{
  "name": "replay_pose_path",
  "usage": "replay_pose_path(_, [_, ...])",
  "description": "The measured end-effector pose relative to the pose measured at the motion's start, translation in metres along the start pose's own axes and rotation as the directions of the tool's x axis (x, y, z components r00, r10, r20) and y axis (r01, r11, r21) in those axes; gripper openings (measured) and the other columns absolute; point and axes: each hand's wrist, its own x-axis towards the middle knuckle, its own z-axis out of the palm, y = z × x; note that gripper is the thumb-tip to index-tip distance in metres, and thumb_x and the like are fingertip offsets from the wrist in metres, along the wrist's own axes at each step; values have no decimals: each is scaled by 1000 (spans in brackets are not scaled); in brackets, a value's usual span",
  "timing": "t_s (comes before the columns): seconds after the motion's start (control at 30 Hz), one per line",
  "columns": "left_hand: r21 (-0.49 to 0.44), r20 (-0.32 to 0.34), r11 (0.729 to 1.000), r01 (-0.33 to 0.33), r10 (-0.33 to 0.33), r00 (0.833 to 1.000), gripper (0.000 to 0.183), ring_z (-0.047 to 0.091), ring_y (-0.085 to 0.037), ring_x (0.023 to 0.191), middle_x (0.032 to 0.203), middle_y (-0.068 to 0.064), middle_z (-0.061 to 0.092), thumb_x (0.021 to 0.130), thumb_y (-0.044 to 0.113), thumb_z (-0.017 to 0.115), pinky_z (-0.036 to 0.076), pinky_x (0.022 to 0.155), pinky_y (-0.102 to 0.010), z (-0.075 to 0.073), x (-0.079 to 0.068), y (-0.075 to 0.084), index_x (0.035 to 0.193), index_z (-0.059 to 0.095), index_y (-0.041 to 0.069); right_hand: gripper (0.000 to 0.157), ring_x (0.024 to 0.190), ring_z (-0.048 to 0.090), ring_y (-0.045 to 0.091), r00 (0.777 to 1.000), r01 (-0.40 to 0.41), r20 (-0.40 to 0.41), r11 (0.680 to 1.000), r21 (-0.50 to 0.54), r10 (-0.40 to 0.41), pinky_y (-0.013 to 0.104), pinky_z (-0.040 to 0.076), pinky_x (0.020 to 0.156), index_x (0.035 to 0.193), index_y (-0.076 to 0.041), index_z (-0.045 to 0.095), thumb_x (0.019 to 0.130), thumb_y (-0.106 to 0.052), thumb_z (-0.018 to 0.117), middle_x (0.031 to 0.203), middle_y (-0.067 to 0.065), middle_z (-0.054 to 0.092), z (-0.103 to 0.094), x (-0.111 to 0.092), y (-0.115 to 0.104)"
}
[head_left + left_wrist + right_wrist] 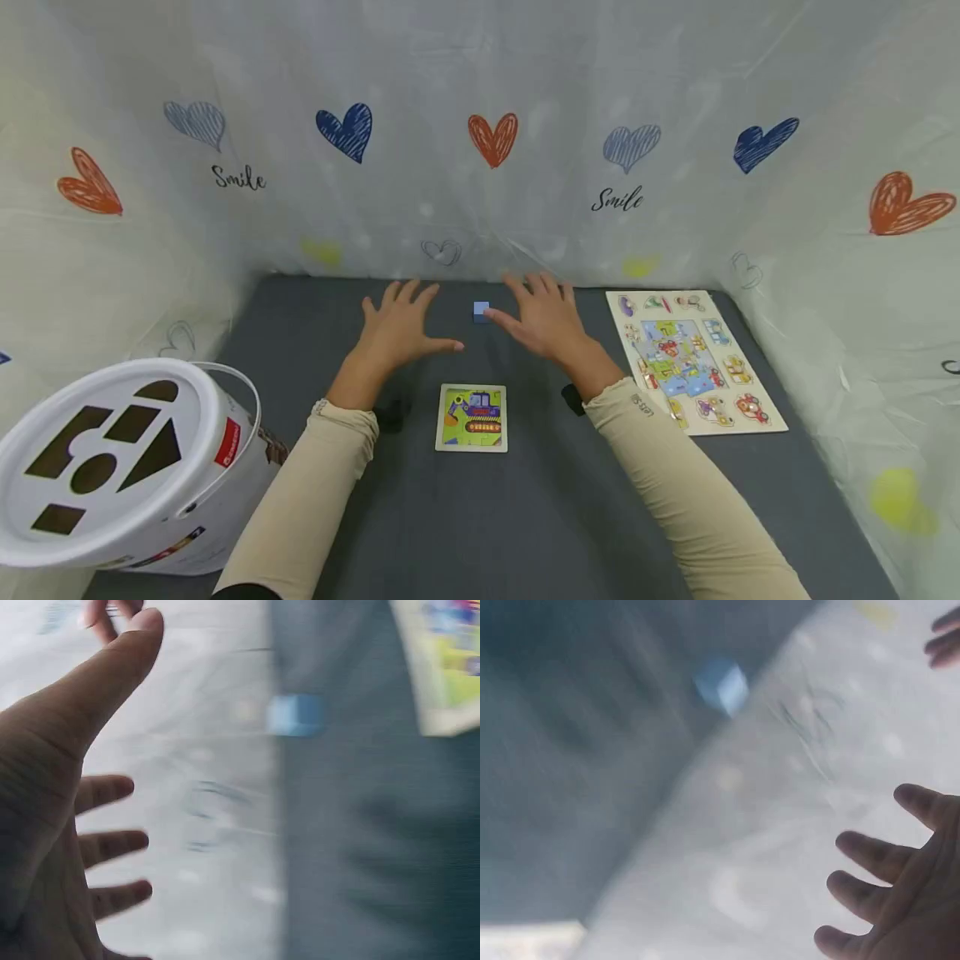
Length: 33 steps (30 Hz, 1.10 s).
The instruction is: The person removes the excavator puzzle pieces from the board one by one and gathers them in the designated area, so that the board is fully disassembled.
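My left hand (397, 329) is spread over the far part of the dark table, its thumb pointing right toward a small blue cube (481, 312). On the cube's other side my right hand (546, 317) is spread too, and its thumb tip overlaps the cube's edge in the head view. Neither hand holds anything. In the left wrist view the blue cube (296, 715) stands apart from the left fingers. The right wrist view has the cube (721, 685) blurred, well away from the right fingers. Nearer me, between the forearms, lies a small square excavator puzzle (472, 418).
A white bucket (247, 492) with shaped holes in its lid (150, 508) stands at the left. At the right a large picture puzzle board (738, 423) lies beside the right forearm. A pale sheet with printed hearts (492, 140) rises behind the table (480, 533).
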Motion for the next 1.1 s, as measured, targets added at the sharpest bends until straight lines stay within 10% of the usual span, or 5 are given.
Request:
replay_pose_path(0.37, [-66,22,974,-215,216,976,69,35,-34,140,145,-6,49,75,50,80,19,107,-73,89,-43,-26,131,62,13,57,131,45,32,986,152,65,987,49,-155,53,33,109,146,-19,45,97,-45,56,140,10,53,77,-17,-21])
replay_pose_path(0.77, [-160,115,935,-315,335,935,56,29,-35,143,152,-4,41,80,45,76,12,107,-75,114,-65,-39,132,63,28,36,114,55,27,968,238,63,967,95,-244,48,42,100,127,-15,64,94,-30,65,122,5,65,107,-24,-30])
replay_pose_path(1.1, [-152,121,938,-310,329,936,54,27,-33,144,154,-1,38,84,47,72,12,108,-73,124,-67,-42,135,60,32,37,118,53,27,955,250,142,964,94,-261,49,39,104,125,-14,66,92,-30,69,124,6,63,117,-27,-36])
